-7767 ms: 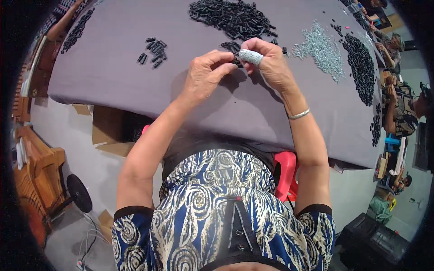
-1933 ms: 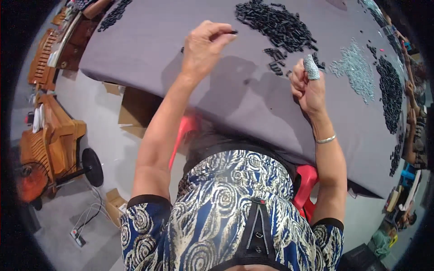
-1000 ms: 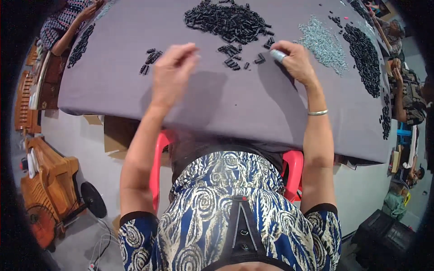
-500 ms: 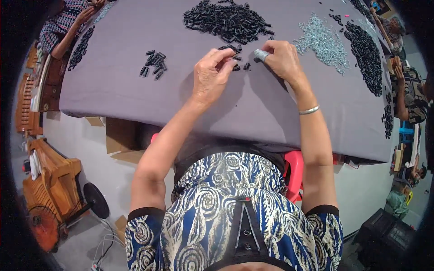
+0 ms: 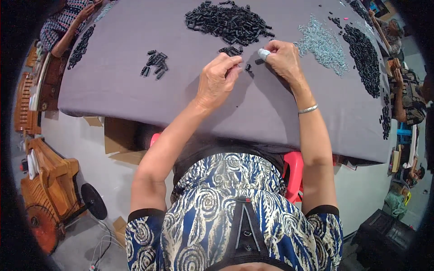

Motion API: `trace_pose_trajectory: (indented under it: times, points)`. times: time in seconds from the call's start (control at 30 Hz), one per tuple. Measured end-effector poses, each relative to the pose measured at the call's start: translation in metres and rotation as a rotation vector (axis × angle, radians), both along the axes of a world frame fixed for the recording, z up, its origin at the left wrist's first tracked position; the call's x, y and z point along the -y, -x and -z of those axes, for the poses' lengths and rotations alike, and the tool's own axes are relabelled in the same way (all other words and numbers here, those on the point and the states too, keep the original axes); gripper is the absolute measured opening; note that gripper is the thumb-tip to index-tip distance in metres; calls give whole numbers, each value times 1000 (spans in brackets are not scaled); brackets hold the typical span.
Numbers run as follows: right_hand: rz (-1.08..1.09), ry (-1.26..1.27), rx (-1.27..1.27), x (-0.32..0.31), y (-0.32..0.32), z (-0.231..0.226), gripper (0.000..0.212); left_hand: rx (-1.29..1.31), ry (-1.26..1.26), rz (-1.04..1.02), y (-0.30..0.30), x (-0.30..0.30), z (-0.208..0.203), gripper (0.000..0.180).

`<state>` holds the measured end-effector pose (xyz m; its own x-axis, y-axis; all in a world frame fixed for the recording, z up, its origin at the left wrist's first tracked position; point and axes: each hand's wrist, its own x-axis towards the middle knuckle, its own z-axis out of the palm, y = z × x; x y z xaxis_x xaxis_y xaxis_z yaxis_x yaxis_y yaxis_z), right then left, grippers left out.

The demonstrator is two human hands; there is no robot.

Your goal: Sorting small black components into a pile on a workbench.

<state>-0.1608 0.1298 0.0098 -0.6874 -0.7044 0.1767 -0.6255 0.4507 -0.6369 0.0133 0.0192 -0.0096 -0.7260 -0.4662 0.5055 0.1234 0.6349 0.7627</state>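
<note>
My left hand [image 5: 218, 80] is closed over the grey cloth, thumb and fingertips pressed together; whatever lies between them is too small to make out. Just right of it, my right hand [image 5: 282, 59] pinches a small black tube-like piece [image 5: 259, 61]. Silvery-white tape [image 5: 264, 53] wraps one of its digits. A loose black piece [image 5: 248, 67] lies between the two hands. Beyond my left fingertips sits a small cluster of black pieces [image 5: 230, 50], partly hidden by the hand. Farther back rises a large heap of similar black pieces [image 5: 226, 22].
A grey cloth [image 5: 135, 99] covers the table. Small silvery pieces [image 5: 323, 47] spread beyond my right hand, beside another black heap [image 5: 364, 58]. A small black group [image 5: 154, 64] lies to the left. Other people sit at both sides. A red chair [image 5: 293, 174] is beneath me.
My left hand has shifted slightly right and toward me, and its thumb and fingers have closed together. My right hand has barely moved, the black piece still at its fingertips.
</note>
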Motion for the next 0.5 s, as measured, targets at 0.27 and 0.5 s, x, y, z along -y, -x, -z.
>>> trace_pose_trajectory:
  times: [0.27,0.5]
  points:
    - [-204,543,993,-9,-11,-6,10,-104,-179,55,-4,-5,-9,32]
    - [-360,367,1087,-5,-37,-11,15,-217,-231,115,0,-4,-9,32]
